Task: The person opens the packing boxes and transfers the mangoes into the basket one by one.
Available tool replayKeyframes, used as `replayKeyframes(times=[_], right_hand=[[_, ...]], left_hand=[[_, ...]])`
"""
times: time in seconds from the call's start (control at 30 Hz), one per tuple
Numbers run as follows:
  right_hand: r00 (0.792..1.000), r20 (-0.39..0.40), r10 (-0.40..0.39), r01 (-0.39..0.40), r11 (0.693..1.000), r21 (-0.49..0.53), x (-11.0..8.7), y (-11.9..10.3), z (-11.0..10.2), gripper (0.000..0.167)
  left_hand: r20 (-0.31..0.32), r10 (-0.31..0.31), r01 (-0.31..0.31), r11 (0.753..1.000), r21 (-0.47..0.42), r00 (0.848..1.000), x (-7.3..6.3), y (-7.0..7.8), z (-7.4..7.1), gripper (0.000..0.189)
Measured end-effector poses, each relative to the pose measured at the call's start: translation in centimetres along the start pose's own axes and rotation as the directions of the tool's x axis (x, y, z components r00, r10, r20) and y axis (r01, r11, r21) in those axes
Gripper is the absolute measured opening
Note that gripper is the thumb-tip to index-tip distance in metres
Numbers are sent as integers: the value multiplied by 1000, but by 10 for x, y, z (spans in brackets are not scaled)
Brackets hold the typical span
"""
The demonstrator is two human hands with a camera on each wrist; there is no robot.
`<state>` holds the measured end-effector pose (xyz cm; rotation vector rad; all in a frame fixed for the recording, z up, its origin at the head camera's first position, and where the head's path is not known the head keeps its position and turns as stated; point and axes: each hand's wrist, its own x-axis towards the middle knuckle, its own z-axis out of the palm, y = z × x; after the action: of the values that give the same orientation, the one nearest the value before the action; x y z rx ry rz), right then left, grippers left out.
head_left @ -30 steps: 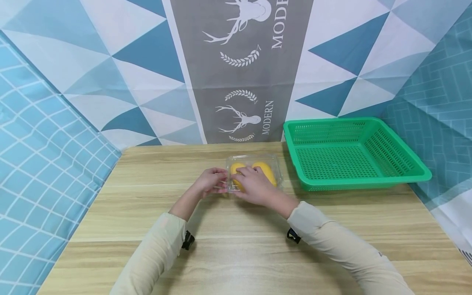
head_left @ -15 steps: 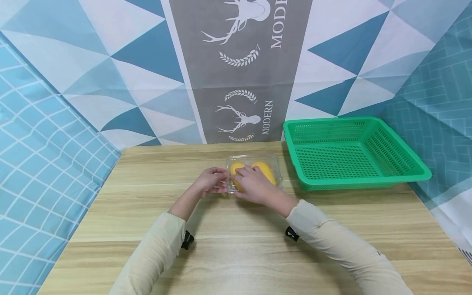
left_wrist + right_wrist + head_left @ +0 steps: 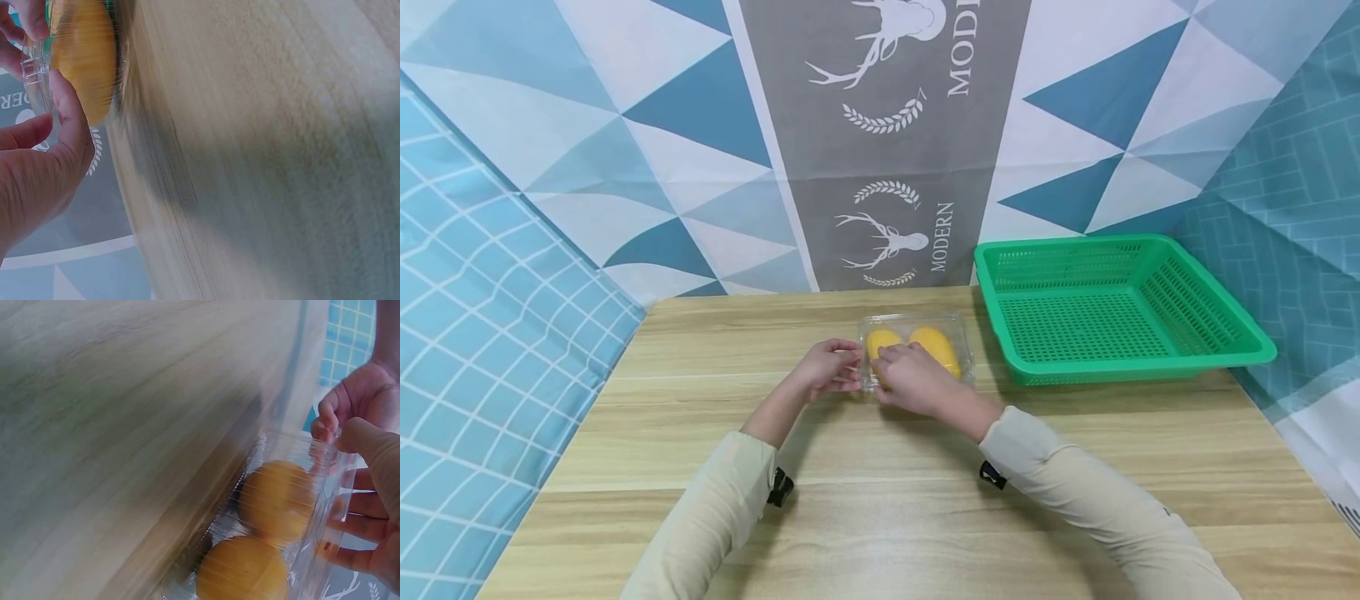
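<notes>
A clear plastic clamshell box (image 3: 958,327) stands near the back of the table, its lid down over two yellow-orange, oval, mango-like fruits (image 3: 277,500). My left hand (image 3: 829,367) is at the box's left side, thumb and index finger pinching its rim (image 3: 39,72) in the left wrist view. From the right, my right hand (image 3: 913,382) reaches over the lid and covers its front part. In the right wrist view its thumb (image 3: 359,436) lies at the rim by the left-hand corner, with the other fingers curled over the lid.
A green perforated plastic basket (image 3: 1120,367) stands to the right of the box. Behind the wooden table (image 3: 880,517) hangs a patterned cloth (image 3: 880,150), with blue cloth at both sides. Black wrist straps (image 3: 781,487) show under the sleeves.
My right hand's fingers have drawn in and curled towards the front left of the lid, uncovering more of the fruits. The left hand and the box have stayed in place.
</notes>
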<state>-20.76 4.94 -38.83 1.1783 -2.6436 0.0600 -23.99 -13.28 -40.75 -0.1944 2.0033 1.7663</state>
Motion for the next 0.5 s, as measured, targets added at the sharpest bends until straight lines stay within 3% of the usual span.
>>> replayKeyframes(times=[0.13, 0.5], right_hand=[[996, -68, -54, 47, 994, -95, -2, -1, 4, 31], [984, -144, -104, 78, 982, -174, -2, -1, 13, 21]], left_hand=[[1, -3, 3, 1000, 0, 1000, 0, 0, 0, 37], [-7, 5, -5, 1000, -6, 1000, 1, 0, 2, 36]])
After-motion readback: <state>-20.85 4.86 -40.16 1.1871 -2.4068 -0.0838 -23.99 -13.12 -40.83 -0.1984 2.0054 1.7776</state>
